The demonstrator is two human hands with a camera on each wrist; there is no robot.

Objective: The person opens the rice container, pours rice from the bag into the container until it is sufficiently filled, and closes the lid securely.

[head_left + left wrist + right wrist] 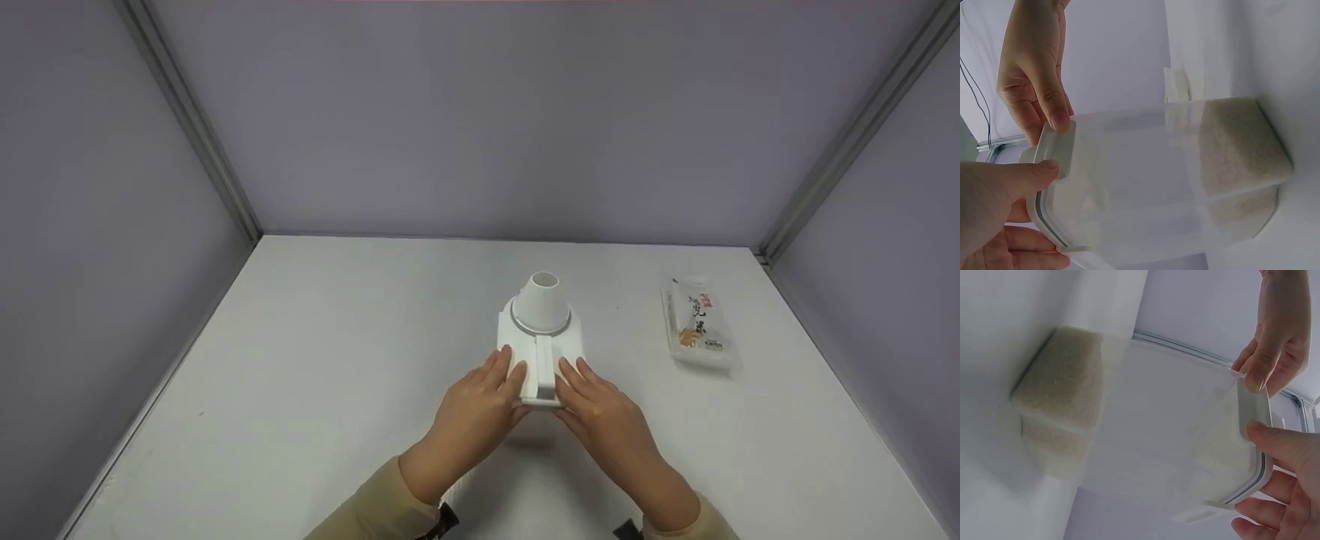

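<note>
both hands, left hand (474, 411) and right hand (600, 411), pinched the lid (538, 358) of the rice container (1185, 185) at frame centre; uneven prying could tip it, spilling rice.

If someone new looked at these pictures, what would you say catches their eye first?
First, the two hands, left hand and right hand, gripping the lid of a clear container at the middle of the white table. A white cup sits upside down on the lid's far end. The wrist views show pale grain at the container's bottom, and a packet lies on the table to the right.
</note>
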